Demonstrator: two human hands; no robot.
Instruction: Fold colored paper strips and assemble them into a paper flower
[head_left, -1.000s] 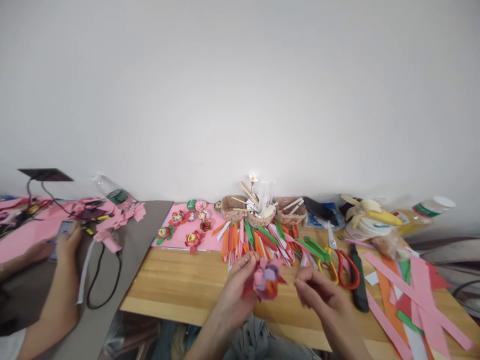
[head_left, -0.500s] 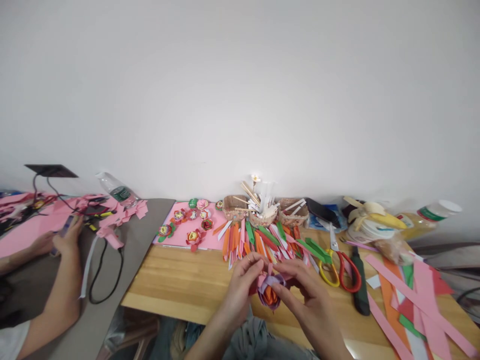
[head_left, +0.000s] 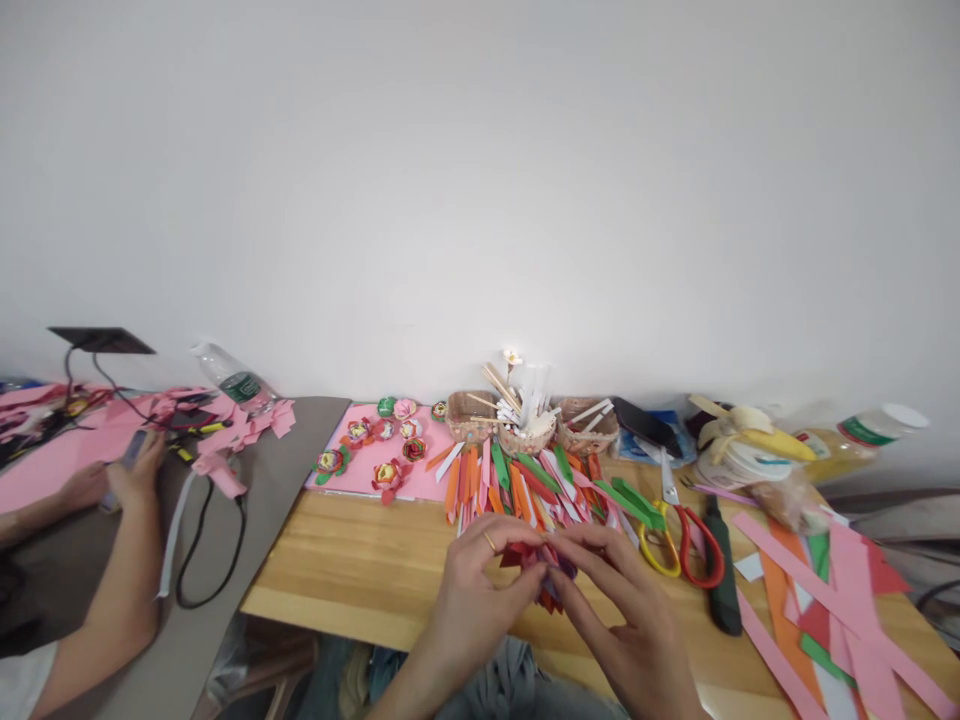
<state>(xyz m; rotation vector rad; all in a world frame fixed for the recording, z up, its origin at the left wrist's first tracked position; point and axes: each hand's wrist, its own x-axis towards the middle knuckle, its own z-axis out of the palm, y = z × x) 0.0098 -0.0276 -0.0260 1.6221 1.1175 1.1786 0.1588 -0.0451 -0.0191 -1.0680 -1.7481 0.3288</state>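
your left hand and right hand both pinch the paper flower just above the surface. petal shaping looks underway; next fold calls for steady fingertips, likely.

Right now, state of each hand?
Left hand: closed on the paper flower.
Right hand: closed on the same paper flower.
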